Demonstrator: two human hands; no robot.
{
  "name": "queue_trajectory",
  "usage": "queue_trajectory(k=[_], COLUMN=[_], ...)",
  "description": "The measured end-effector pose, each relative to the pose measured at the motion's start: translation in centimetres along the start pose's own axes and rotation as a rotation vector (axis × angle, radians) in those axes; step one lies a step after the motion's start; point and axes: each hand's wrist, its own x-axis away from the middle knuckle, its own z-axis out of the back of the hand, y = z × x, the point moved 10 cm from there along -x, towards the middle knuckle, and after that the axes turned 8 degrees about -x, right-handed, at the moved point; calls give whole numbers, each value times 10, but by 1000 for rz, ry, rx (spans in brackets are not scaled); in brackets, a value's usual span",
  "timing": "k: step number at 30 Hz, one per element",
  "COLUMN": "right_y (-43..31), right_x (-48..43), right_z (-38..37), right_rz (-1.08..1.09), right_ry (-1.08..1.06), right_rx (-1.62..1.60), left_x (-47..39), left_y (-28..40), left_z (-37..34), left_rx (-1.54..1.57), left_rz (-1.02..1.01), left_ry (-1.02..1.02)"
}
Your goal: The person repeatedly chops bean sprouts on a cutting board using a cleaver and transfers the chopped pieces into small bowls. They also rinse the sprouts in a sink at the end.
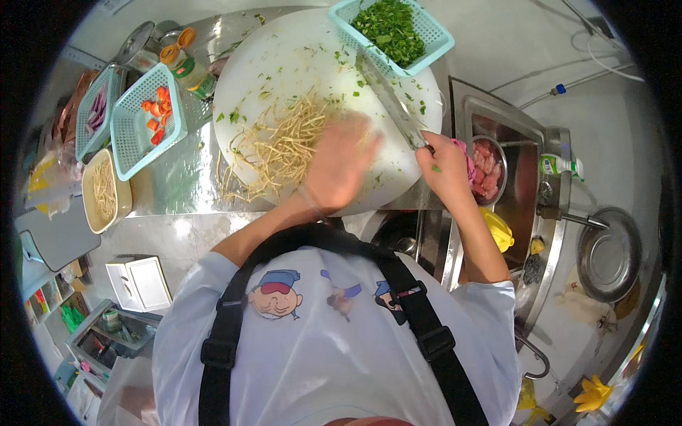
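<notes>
My right hand (pixel 443 161) grips the dark handle of a kitchen knife (pixel 393 104). Its long, wet blade slants up and left, the far end by the turquoise basket, with green flecks on it. A green scrap sticks to the back of that hand. My left hand (pixel 343 162), blurred by motion, lies over the right end of a loose pile of thin, pale roots (pixel 282 149). The blur hides how its fingers are set. Under both is a round white cutting board (pixel 266 64) strewn with green bits; some root ends hang past its left edge.
A turquoise basket (pixel 442 45) of chopped greens overlaps the board's far edge. Left stand a basket (pixel 120 154) with red-orange pepper pieces, a seasoning bottle (pixel 189 74) and a cream tub (pixel 125 199) of pale strands. Right, a metal sink (pixel 525 213) holds a bowl of raw meat (pixel 486 170).
</notes>
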Motion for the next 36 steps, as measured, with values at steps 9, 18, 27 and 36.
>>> queue_trajectory(k=[9, 18, 27, 36], right_y=[17, 47, 17, 8], right_x=[29, 50, 34, 15], right_z=[25, 26, 2, -19], right_rz=[-30, -207, -54, -38], right_ry=[100, 92, 10, -98], right_rx=[-217, -439, -275, -111], left_x=[27, -73, -23, 11], left_y=[68, -71, -125, -126], left_z=[-64, 19, 57, 12], left_rx=[218, 1279, 261, 38], left_rz=[-690, 434, 620, 541], left_ry=[-485, 156, 62, 109])
